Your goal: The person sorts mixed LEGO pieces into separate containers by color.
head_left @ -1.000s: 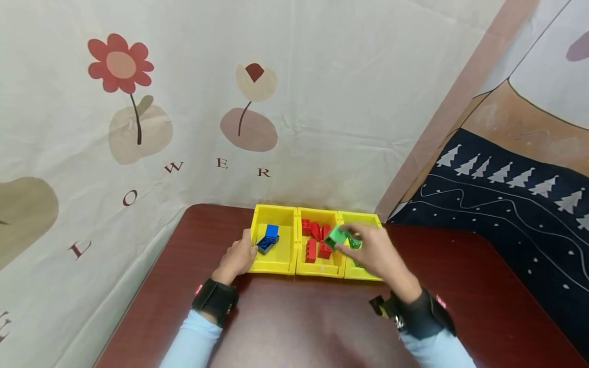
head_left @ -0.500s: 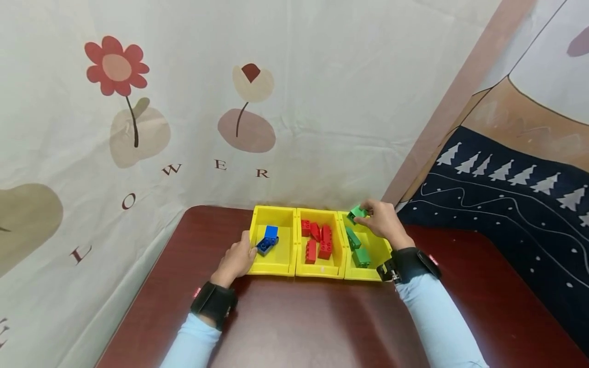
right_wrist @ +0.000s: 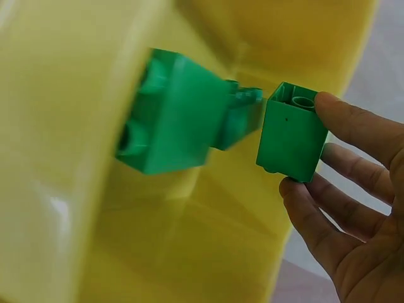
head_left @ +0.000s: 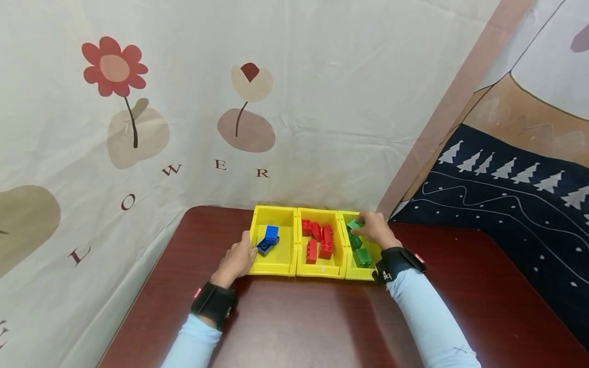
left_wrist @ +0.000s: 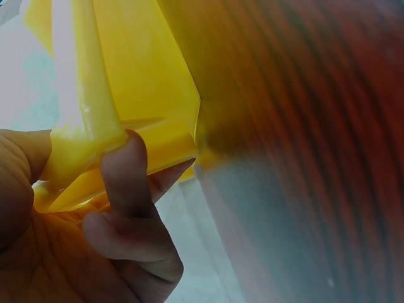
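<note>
My left hand (head_left: 237, 258) grips the left end wall of a row of three joined yellow bins (head_left: 320, 270); in the left wrist view its fingers curl round the yellow rim (left_wrist: 88, 120). At the other end, my right hand (head_left: 376, 230) is over the back of the right bin, pinching a small green building brick (right_wrist: 291, 137) between thumb and fingertips. Below it in that bin lie a larger green brick (right_wrist: 173, 113) and a further green brick (right_wrist: 238, 117) behind.
Two blue bricks (head_left: 271, 234) lie in the left bin, one dark and tilted against the other. Several red bricks (head_left: 311, 251) fill part of the middle bin. The bins stand at the back of a brown table (head_left: 294, 317), before a printed cloth (head_left: 322, 102).
My right hand carried the green brick from over the middle bin to the back of the right bin, then lowered it. The left hand stays on the bin wall.
</note>
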`<state>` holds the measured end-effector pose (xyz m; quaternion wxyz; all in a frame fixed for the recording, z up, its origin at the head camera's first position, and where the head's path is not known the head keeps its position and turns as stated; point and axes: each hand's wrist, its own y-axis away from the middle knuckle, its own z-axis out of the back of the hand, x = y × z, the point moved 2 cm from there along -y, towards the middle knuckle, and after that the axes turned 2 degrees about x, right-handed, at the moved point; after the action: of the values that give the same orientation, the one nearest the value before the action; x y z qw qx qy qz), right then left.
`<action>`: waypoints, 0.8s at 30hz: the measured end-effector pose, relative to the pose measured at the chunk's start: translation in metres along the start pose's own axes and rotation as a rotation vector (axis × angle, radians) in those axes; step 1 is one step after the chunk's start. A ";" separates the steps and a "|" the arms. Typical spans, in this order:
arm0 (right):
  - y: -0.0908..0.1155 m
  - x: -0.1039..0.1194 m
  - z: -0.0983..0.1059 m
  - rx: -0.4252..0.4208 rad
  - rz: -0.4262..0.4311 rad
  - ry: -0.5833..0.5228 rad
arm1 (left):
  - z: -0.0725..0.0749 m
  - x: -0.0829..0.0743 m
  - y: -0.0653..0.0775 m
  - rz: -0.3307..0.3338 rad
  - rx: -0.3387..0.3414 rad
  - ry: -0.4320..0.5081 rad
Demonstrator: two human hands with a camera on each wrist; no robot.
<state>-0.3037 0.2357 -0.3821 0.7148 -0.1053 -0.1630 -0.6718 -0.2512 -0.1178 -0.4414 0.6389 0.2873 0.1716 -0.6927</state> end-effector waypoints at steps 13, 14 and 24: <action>0.001 -0.005 -0.012 0.015 -0.062 -0.039 | 0.000 0.001 0.000 0.008 0.008 0.003; 0.001 -0.004 -0.013 0.015 -0.064 -0.037 | 0.000 0.001 0.000 0.007 0.008 0.003; 0.027 0.012 0.010 -0.189 0.069 -0.044 | 0.000 0.001 -0.002 -0.002 0.003 0.001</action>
<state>-0.2770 0.2301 -0.3666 0.7205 -0.1925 -0.1109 -0.6569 -0.2530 -0.1184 -0.4422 0.6378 0.2884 0.1712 -0.6933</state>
